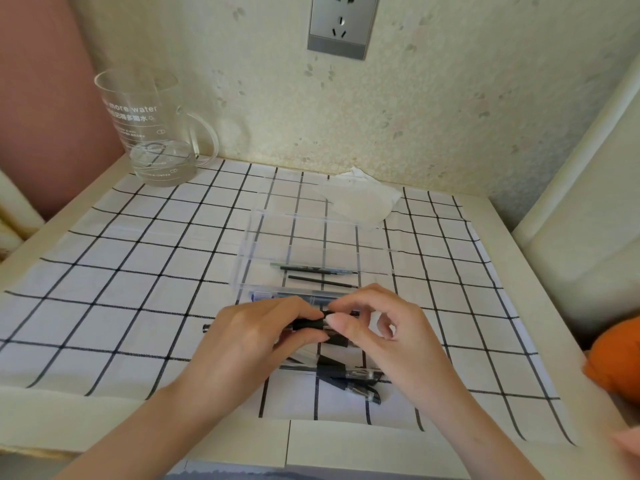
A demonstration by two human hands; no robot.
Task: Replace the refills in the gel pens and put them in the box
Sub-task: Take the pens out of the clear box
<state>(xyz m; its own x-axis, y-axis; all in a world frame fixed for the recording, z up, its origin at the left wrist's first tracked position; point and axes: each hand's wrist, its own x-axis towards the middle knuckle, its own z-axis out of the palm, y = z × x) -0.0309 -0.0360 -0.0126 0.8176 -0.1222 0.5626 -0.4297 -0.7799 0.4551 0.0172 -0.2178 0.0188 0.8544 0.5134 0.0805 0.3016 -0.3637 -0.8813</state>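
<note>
**Both hands on one gel pen, near side of the box**

Head view. The left hand (252, 337) grips a gel pen (309, 323) round its black grip section. The right hand (391, 337) pinches the same pen from the other side, thumb and forefinger curled on it, so the two hands meet at mid-pen.

The pen is held level just above the checked cloth (121, 271), in front of the clear plastic box (242, 265). Two dark refills (318, 270) lie side by side in the box, along its near wall. More gel pens (349, 375) lie on the cloth under the hands.

A glass mug (152, 133) stands at the far left corner and a crumpled tissue (360, 199) lies behind the box
</note>
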